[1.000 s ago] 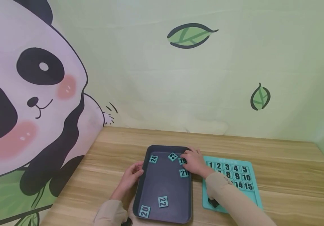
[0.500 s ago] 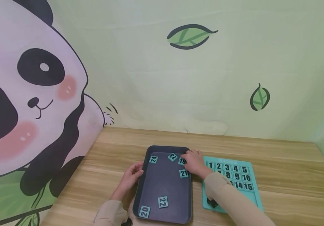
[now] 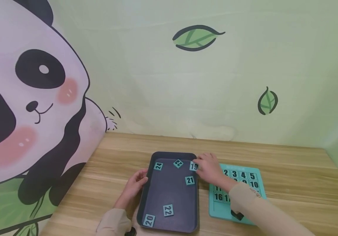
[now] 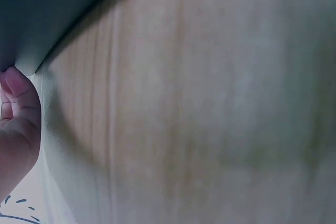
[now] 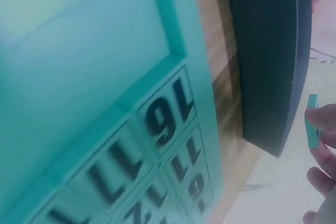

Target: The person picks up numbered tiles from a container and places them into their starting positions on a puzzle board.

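Observation:
My right hand (image 3: 208,168) pinches a small teal number tile marked 19 (image 3: 193,166) above the right rim of the dark tray (image 3: 172,190). In the right wrist view the tile (image 5: 312,124) shows edge-on between thumb and fingers, beyond the tray's wall. My left hand (image 3: 135,183) holds the tray's left side, its thumb at the rim; the left wrist view shows these fingers (image 4: 20,90) against the tray's wall. Inside the tray lie tiles 24 (image 3: 158,166), 23 (image 3: 178,163), 21 (image 3: 190,180), 22 (image 3: 168,210) and 20 (image 3: 149,220).
Right of the tray lies a teal number board (image 3: 220,211) with rows of numbered tiles and a recessed bottom row; my right forearm covers part of it. All rest on a wooden table (image 3: 298,183). A printed panda wall (image 3: 68,131) stands left, a green wall (image 3: 157,98) behind.
My right hand has moved slightly right with tile 19, lifting it from the tray floor toward the rim. My left hand stays at the tray's left side.

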